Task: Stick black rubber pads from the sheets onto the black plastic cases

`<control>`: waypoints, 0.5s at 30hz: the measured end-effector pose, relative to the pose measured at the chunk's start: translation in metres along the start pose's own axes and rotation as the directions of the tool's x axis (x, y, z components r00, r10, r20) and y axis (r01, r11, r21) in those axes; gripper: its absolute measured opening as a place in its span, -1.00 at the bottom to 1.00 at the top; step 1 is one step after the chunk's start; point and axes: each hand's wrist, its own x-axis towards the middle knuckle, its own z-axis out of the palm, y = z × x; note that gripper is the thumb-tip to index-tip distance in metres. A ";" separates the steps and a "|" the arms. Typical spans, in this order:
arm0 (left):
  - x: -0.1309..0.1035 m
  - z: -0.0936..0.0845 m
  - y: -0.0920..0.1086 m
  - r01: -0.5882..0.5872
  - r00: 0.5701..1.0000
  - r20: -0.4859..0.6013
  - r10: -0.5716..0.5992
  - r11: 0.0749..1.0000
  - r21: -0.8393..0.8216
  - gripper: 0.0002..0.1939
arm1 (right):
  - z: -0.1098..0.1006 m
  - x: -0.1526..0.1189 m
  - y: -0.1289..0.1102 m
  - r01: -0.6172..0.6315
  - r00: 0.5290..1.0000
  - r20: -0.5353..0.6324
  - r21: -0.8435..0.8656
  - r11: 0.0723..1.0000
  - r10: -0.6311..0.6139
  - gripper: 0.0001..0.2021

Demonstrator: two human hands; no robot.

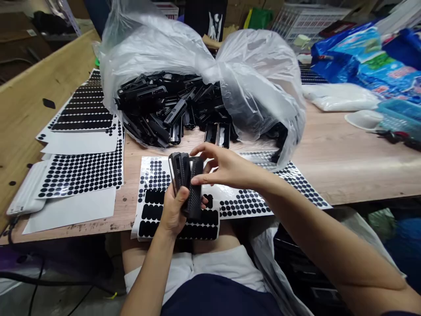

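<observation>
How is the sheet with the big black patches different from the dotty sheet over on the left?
The patch sheet has wide, wavy-edged patches; the dot sheet has small, separate circles.

The left hand, holding black pieces, hides part of the patch sheet from view; white paper covers part of the dot sheet.

Both are white with black shapes in rows.

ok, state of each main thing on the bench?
Black textured pieces: bunched in left hand, right hand pinching one
Clear plastic bag: open, loose black parts spilling out
Black-pad sheet: overhanging table edge
Right round-dot sheet: flat, partly bare
Left dot sheets: stacked, overlapping
</observation>
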 end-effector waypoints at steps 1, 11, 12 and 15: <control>0.000 0.000 0.000 -0.010 1.000 0.013 0.010 1.000 0.016 -0.30 | -0.002 -0.004 0.004 -0.006 0.999 -0.034 0.066 0.998 0.008 -0.32; 0.002 0.000 0.000 -0.016 0.999 0.044 0.016 1.000 -0.010 -0.48 | -0.029 -0.088 0.087 -0.260 0.960 -0.239 -0.584 0.769 0.144 -0.85; 0.003 0.000 0.000 -0.017 0.999 0.040 0.017 1.000 -0.010 -0.48 | -0.027 -0.091 0.091 -0.247 0.962 -0.245 -0.587 0.771 0.121 -0.84; 0.003 0.001 0.000 -0.020 1.000 0.021 0.020 1.000 -0.011 -0.46 | -0.026 -0.092 0.097 -0.217 0.970 -0.217 -0.569 0.793 0.109 -0.83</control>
